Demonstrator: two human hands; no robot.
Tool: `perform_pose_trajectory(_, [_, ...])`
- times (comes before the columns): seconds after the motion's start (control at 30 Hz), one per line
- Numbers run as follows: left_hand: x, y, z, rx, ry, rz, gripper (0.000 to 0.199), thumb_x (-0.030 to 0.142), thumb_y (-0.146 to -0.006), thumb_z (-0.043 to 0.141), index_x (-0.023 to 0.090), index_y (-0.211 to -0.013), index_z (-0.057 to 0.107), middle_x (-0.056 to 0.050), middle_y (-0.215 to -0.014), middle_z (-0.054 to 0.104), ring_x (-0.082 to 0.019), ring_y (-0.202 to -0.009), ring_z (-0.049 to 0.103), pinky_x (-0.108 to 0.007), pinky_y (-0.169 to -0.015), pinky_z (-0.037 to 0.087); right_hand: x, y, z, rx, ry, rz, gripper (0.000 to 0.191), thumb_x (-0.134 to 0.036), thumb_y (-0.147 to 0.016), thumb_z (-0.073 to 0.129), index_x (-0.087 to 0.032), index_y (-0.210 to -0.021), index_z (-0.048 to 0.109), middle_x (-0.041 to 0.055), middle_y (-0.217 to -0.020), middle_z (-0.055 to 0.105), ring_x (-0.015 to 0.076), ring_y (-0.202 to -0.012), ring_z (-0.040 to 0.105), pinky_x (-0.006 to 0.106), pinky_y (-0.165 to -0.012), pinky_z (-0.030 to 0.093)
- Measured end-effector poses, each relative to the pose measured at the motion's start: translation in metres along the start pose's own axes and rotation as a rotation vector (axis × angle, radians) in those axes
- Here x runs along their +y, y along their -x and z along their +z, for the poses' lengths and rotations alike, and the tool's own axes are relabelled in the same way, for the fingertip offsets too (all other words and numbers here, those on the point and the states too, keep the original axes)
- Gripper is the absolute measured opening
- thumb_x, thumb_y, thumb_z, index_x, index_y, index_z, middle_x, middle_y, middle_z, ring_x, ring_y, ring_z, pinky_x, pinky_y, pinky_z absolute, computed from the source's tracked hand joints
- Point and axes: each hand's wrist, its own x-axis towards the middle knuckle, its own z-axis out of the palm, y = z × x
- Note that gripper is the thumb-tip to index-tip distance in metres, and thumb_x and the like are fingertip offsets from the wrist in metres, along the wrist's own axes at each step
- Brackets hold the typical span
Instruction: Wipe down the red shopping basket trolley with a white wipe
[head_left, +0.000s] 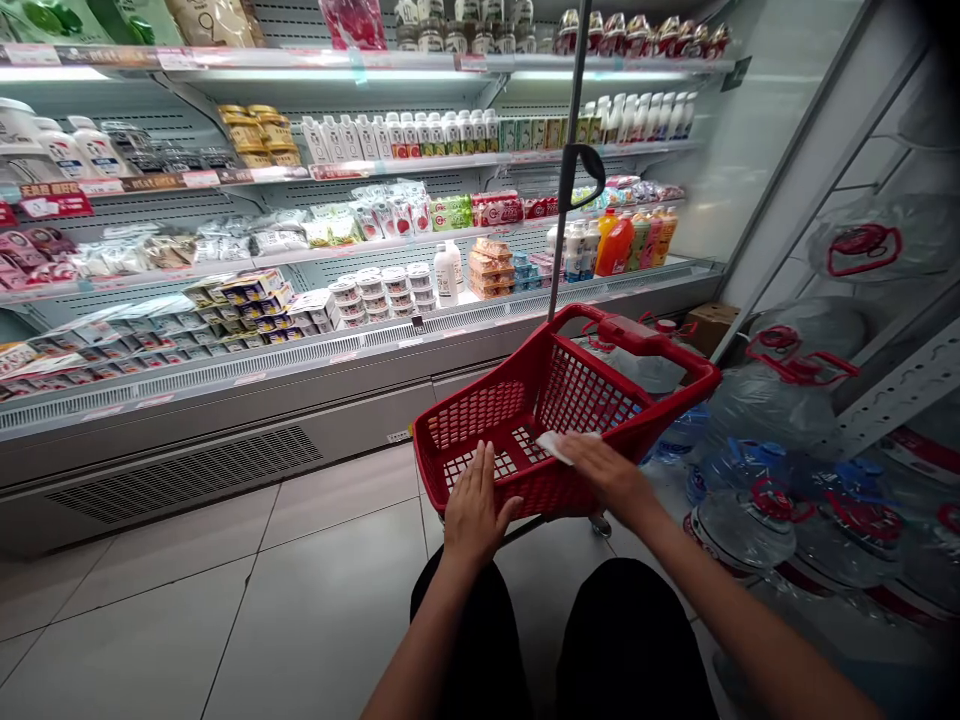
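Observation:
A red plastic shopping basket cart with a lattice wall stands in front of me. My right hand presses a white cloth or tissue against the near rim of the basket, towards its right side. Over the near left part of the rim is my left hand, fingers extended and thumb apart, with nothing in it. Inside, the basket's bottom shows only its red grid.
An open refrigerated shelf with dairy cups, bottles and packs runs behind the cart. Large water bottles with red handles stand close on the right. A dark pole rises behind the cart. Tiled floor lies at the left.

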Motion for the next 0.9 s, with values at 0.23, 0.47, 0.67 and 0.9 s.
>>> perform_pose_trajectory(0.23, [-0.027,-0.001,-0.010,0.021,-0.052,-0.122,0.087,0.062,-0.105,0.035,0.018,-0.167,-0.007,-0.014,-0.169,0.030,-0.030,-0.151,0.040,-0.047,-0.122,0.036,0.059,0.043,-0.066,0.178,0.289,0.227,0.061,-0.009,-0.102,0.035,-0.027,-0.161,0.038,0.0041,-0.156,0.052,0.0260,-0.146,0.047,0.053,-0.125,0.036])
perform_pose_trajectory(0.47, [0.041,-0.026,0.010,0.023,-0.012,0.092,0.088,0.062,-0.103,0.039,0.018,-0.168,-0.001,-0.010,-0.171,0.025,-0.029,-0.158,0.025,-0.050,-0.129,0.025,-0.001,0.023,-0.038,0.117,0.193,0.188,0.064,-0.011,-0.103,0.036,-0.029,-0.164,0.030,0.0021,-0.158,0.050,0.0253,-0.146,0.048,0.053,-0.128,0.032])
perform_pose_trajectory(0.67, [0.067,-0.032,0.019,0.013,0.027,0.209,0.079,0.056,-0.104,0.043,0.028,-0.168,0.007,-0.001,-0.172,0.022,-0.026,-0.158,0.024,-0.047,-0.128,0.027,0.001,0.030,-0.034,-0.059,-0.006,0.001,0.064,-0.010,-0.101,0.036,-0.035,-0.161,0.035,-0.0018,-0.159,0.049,0.0205,-0.149,0.043,0.049,-0.127,0.034])
perform_pose_trajectory(0.9, [0.060,-0.035,0.017,0.005,0.021,0.180,0.077,0.055,-0.105,0.042,0.027,-0.168,0.008,-0.001,-0.173,0.020,-0.026,-0.159,0.022,-0.047,-0.128,0.027,0.049,0.037,-0.119,0.400,0.002,0.464,0.050,-0.022,-0.106,0.036,-0.028,-0.155,0.045,0.0068,-0.164,0.042,0.0234,-0.151,0.040,0.051,-0.124,0.036])
